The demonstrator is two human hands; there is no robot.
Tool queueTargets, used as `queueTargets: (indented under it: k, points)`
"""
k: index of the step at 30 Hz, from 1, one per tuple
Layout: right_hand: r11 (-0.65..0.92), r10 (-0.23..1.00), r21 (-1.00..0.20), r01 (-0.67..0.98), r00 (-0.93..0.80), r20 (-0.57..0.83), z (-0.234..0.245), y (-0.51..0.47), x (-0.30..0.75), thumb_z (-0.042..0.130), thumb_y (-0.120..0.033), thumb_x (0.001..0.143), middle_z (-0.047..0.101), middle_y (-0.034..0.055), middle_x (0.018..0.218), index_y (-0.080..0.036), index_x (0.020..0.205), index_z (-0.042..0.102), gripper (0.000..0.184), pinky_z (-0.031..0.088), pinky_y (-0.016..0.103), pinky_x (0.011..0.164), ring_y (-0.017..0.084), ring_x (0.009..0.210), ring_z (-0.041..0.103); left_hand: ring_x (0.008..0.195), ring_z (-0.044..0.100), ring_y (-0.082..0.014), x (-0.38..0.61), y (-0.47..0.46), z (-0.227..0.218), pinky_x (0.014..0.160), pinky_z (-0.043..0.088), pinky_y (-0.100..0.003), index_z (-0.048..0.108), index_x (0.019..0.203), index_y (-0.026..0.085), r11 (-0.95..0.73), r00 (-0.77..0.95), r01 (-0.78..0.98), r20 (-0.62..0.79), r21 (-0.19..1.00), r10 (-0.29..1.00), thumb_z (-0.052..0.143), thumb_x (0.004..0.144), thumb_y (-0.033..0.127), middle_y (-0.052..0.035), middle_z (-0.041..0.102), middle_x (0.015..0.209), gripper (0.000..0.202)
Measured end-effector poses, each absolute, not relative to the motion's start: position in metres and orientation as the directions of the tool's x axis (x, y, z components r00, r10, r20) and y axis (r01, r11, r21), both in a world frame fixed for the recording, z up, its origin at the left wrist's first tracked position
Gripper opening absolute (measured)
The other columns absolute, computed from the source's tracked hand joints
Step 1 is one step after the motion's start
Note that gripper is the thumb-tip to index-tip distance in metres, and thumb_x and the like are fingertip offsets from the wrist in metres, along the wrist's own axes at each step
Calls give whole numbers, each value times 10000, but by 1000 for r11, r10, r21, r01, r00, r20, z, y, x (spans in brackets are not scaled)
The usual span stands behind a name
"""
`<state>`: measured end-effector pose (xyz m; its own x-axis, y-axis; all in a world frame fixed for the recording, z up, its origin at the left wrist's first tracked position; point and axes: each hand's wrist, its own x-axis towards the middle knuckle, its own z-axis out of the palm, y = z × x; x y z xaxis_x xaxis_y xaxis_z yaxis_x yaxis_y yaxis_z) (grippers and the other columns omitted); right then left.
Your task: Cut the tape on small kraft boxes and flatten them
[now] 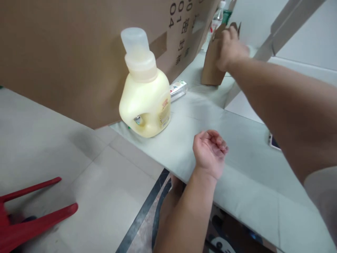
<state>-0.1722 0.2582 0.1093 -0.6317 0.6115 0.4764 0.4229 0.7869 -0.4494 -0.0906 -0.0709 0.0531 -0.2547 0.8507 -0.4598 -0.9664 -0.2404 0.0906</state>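
Note:
My left hand point(210, 153) hovers over the pale table cover point(244, 147) with its palm turned up. Its fingers curl loosely and nothing shows in them. At the far end of the table, my right hand point(233, 49) grips the upper part of a small brown cardboard box point(212, 65), which stands upright with its top flaps raised. Some of that hand is blurred. A pale yellow laundry detergent bottle point(146, 98) with a translucent cap is upright at the table's left edge, apart from both hands.
A large printed carton point(79, 52) rises behind the detergent bottle. Beside it lies a clear labelled package point(179, 90). Plastic bottles point(217, 17) stand at the back. A phone-like device point(274, 142) is partly hidden by my right arm. Red stool legs point(42, 218) are at lower left.

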Motion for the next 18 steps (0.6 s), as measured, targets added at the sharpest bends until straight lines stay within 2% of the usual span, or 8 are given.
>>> queueTargets:
  k: [1,4,7,10,11,13,15,18]
  points:
    - [809,559,-506,300,-658,504,108,280,-173,944,-464,549,496,-11,1551,-380,1183,578,736,436,653,1162,359,1373,516,507,387,-107,-94,-71,55,551,319,-254,567,651,167,-244,-256,-966,-460,87,850,435,888,364,5,412,595,336]
    - [856,414,-511,81,-699,583,100,311,-165,924,-693,466,641,35,1299,-355,1107,615,788,444,679,1153,401,1362,522,503,389,-100,-101,-74,57,549,310,-240,567,650,161,-254,-261,-964,-448,77,855,403,908,353,9,404,591,361]
    - [870,461,-435,233,-697,550,99,277,-151,849,-753,585,660,91,1089,-273,948,630,641,424,743,1127,425,1319,551,506,402,-94,-101,-78,56,552,313,-232,570,663,159,-255,-268,-963,-427,89,864,399,921,357,14,404,601,367]
    - [793,608,-275,544,-667,432,110,203,-135,673,-575,904,660,106,988,-206,783,624,391,466,676,1083,391,1248,613,515,406,-95,-93,-81,53,557,315,-234,563,687,165,-236,-276,-961,-413,148,868,411,912,373,17,404,617,342]
    - [742,656,-191,643,-636,406,115,177,-127,584,-467,982,658,113,1022,-166,814,642,349,480,640,1060,381,1228,635,519,405,-98,-90,-81,52,560,317,-238,555,697,171,-232,-291,-954,-409,188,865,420,903,384,18,404,625,325]
    - [716,673,-136,685,-625,396,123,129,-102,540,-259,992,665,114,1078,-135,948,664,181,509,580,997,344,1133,682,534,401,-110,-86,-81,47,567,321,-254,529,723,192,-262,-380,-912,-410,314,829,443,877,417,20,402,647,286]
    - [714,670,-91,694,-640,377,124,89,-64,523,-161,956,688,104,1105,-179,1056,648,162,548,511,895,304,996,710,569,404,-121,-87,-79,40,585,329,-266,479,745,216,-394,-629,-754,-404,526,664,453,861,437,26,392,681,250]
    - [791,581,-144,595,-656,481,116,40,18,521,-171,900,705,68,1008,-225,998,623,152,533,397,729,237,814,670,778,501,-136,-94,-74,30,717,389,-271,429,804,235,-501,-961,-274,-213,821,177,437,884,383,7,447,829,169]
